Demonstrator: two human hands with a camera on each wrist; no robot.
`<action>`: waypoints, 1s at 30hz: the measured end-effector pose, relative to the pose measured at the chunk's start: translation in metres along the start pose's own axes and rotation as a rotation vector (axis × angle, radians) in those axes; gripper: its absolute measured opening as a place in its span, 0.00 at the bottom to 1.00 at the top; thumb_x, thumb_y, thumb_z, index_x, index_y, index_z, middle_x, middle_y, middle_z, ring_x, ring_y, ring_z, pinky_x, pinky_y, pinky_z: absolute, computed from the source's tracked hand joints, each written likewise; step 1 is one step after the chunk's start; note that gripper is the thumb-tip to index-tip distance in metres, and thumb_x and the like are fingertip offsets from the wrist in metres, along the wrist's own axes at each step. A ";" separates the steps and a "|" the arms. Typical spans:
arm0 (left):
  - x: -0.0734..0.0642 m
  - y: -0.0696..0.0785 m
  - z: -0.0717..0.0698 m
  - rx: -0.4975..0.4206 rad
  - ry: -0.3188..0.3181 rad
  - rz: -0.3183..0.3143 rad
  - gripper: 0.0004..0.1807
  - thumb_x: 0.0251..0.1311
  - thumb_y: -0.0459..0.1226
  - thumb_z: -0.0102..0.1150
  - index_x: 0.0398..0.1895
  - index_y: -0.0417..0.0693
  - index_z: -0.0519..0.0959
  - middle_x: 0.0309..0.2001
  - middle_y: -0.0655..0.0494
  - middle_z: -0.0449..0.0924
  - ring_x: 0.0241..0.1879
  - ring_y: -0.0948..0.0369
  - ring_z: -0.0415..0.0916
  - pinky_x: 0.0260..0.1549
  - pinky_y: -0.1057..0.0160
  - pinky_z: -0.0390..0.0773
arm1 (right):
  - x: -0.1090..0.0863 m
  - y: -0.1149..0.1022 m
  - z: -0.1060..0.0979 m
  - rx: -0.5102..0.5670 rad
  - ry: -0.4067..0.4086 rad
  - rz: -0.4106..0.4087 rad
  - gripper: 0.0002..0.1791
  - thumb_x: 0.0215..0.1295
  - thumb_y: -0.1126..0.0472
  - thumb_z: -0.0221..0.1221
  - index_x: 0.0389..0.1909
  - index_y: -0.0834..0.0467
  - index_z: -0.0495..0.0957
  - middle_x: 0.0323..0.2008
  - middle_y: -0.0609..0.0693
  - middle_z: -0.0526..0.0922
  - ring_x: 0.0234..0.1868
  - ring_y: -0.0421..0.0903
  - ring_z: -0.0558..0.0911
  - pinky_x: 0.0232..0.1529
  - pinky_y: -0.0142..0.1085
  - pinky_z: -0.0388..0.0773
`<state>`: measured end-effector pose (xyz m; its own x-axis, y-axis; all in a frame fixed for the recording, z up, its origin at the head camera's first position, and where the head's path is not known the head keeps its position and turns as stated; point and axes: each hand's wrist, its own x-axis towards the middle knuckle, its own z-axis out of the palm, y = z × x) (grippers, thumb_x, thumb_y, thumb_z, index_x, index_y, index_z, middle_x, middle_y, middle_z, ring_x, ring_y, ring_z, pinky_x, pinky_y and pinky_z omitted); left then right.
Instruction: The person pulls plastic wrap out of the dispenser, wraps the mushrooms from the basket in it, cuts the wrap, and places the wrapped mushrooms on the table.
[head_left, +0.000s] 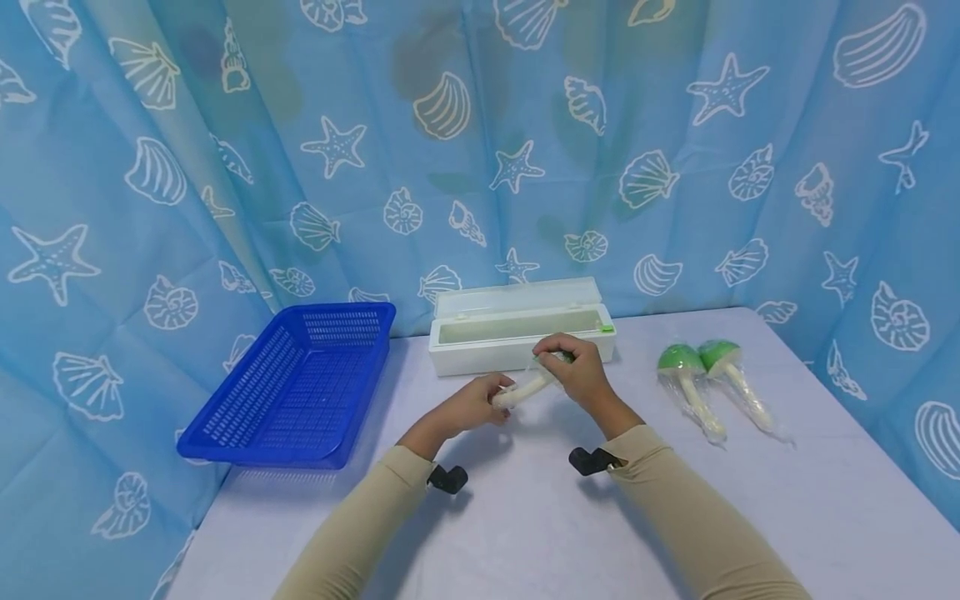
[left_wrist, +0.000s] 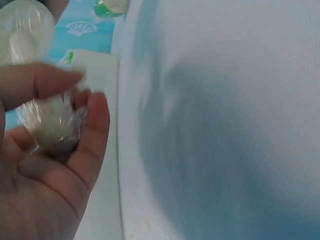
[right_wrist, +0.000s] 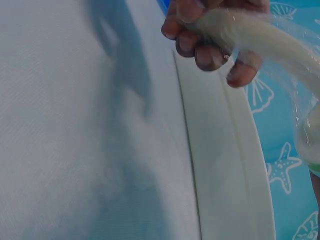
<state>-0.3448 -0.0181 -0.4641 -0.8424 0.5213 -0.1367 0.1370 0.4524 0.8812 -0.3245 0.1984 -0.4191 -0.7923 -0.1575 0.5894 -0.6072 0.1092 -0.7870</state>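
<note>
A mushroom-shaped object (head_left: pixel 527 389) with a green cap and pale stem, wrapped in clear plastic, is held tilted between both hands above the table. My left hand (head_left: pixel 467 407) grips the stem's lower end. In the left wrist view its fingers (left_wrist: pixel 95 132) curl around the wrapped stem tip (left_wrist: pixel 52 125). My right hand (head_left: pixel 583 379) holds the cap end, covering most of the green. The right wrist view shows the pale stem (right_wrist: pixel 265 37) running to the left hand's fingertips. Just behind the hands stands a white oblong box (head_left: pixel 480 360), its hinged lid (head_left: pixel 517 297) raised.
Two more wrapped green-capped mushrooms (head_left: pixel 697 406) lie side by side on the table's right. On the left stands a blue plastic basket (head_left: pixel 352 433) with slotted walls. A blue curtain (head_left: pixel 480 208) with shell prints hangs behind the white table (head_left: pixel 525 533).
</note>
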 end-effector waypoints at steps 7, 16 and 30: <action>-0.001 0.002 0.004 0.096 -0.169 0.030 0.17 0.52 0.34 0.73 0.43 0.40 0.79 0.30 0.54 0.81 0.27 0.61 0.75 0.28 0.62 0.77 | 0.001 -0.001 0.006 0.036 -0.073 -0.032 0.06 0.58 0.79 0.57 0.31 0.71 0.82 0.35 0.65 0.83 0.40 0.57 0.81 0.42 0.31 0.76; -0.003 0.006 0.015 0.279 0.051 -0.036 0.22 0.42 0.47 0.79 0.28 0.42 0.78 0.18 0.60 0.67 0.20 0.63 0.62 0.19 0.65 0.64 | -0.005 -0.001 0.015 0.033 -0.091 0.024 0.08 0.61 0.77 0.57 0.37 0.68 0.83 0.42 0.63 0.83 0.48 0.57 0.80 0.47 0.32 0.76; 0.006 0.003 0.030 0.426 0.304 -0.084 0.17 0.46 0.45 0.75 0.18 0.49 0.75 0.15 0.59 0.70 0.17 0.63 0.65 0.16 0.65 0.66 | -0.014 0.001 0.032 0.031 0.236 0.213 0.10 0.65 0.74 0.55 0.47 0.69 0.76 0.36 0.65 0.83 0.38 0.47 0.80 0.40 0.27 0.72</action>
<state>-0.3340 0.0084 -0.4757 -0.9641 0.2656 -0.0062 0.2084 0.7704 0.6025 -0.3120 0.1697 -0.4336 -0.8954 0.0984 0.4342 -0.4272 0.0844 -0.9002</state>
